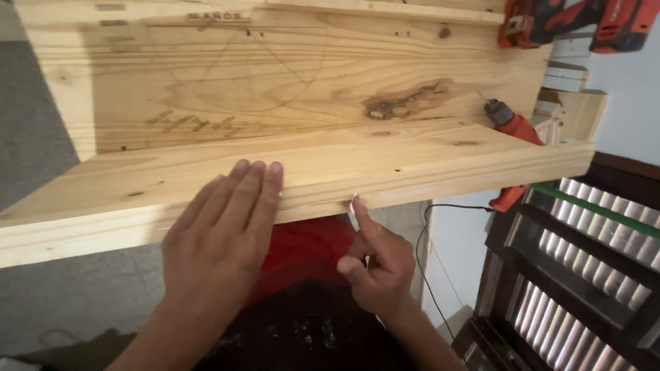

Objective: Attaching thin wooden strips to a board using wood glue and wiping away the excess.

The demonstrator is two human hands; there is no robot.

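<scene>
Plank of pale pine, front edge facing the viewer, joined to an upright board behind. Left hand open, flat, fingers together on the plank's front edge. Right hand mostly curled, index fingertip touching the plank's lower edge, gripping nothing. Red drill at right end.

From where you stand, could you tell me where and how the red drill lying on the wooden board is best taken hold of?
Probably the red drill's body behind the grey chuck, coming from the right. Its bit points up-left over the wooden board, and its rear overhangs the right edge. The left hand and right hand are at the front edge.
</scene>
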